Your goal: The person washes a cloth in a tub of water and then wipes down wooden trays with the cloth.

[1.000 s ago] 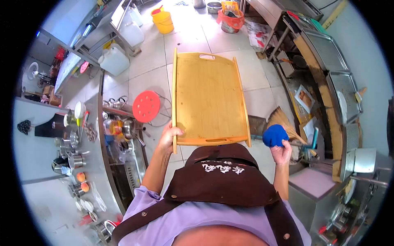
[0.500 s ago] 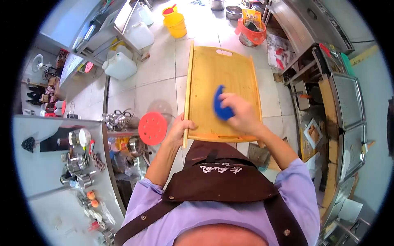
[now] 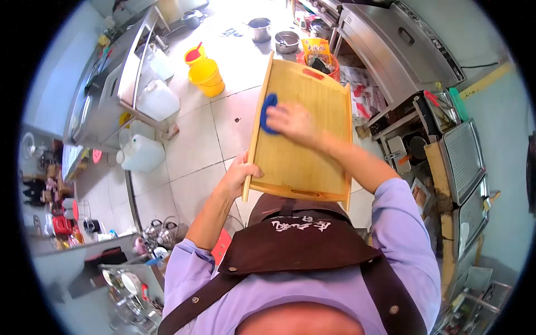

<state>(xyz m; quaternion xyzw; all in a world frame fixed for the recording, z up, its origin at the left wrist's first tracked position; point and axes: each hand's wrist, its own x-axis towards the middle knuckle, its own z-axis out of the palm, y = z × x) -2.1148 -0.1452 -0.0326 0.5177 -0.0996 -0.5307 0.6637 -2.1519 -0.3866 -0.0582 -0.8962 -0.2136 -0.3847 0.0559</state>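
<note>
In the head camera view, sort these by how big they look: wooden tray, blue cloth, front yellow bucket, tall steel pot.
1. wooden tray, helped by being nearer the camera
2. front yellow bucket
3. blue cloth and tall steel pot, unranked: the right hand partly hides the cloth.

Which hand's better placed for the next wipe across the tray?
Right, most likely: the right hand has the blue cloth on the tray, near its left rim. The left hand is occupied gripping that rim.
</note>
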